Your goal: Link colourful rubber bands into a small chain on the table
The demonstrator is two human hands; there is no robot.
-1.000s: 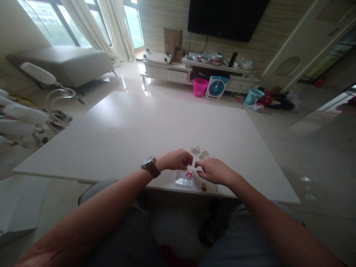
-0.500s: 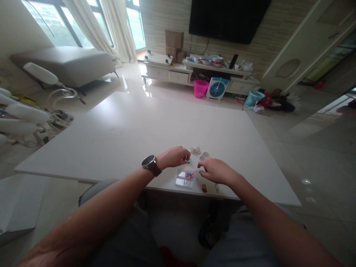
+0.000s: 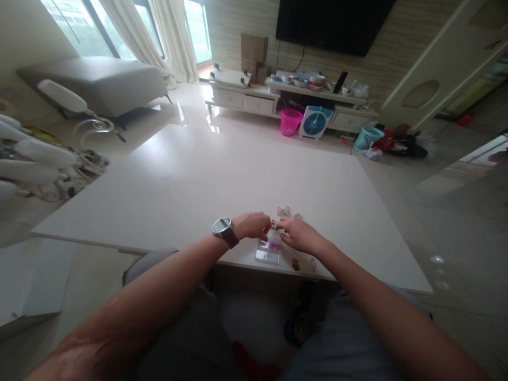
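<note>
My left hand [image 3: 254, 225], with a watch [image 3: 222, 226] on its wrist, is closed with its fingertips on a small multicoloured bundle [image 3: 273, 224], green and yellow among its colours. My right hand [image 3: 298, 234] meets it from the other side, its fingers pinched at the bundle's edge. What the bundle is made of is too small to tell. Just below the hands lies a clear divided box [image 3: 267, 257]. Small pink, orange and blue pieces [image 3: 275, 245] fill its upper right compartment.
Pale looped bands [image 3: 283, 211] lie beyond the hands on the white table [image 3: 222, 174]. A small brown-yellow object [image 3: 296, 264] and a small pale object [image 3: 313, 264] sit near the front edge. Across the floor stand a pink basket [image 3: 290, 123] and a blue fan [image 3: 315, 122].
My right hand has moved left to meet my left hand at the bundle. More of the bundle's colours show between the fingers. The view has shifted slightly.
</note>
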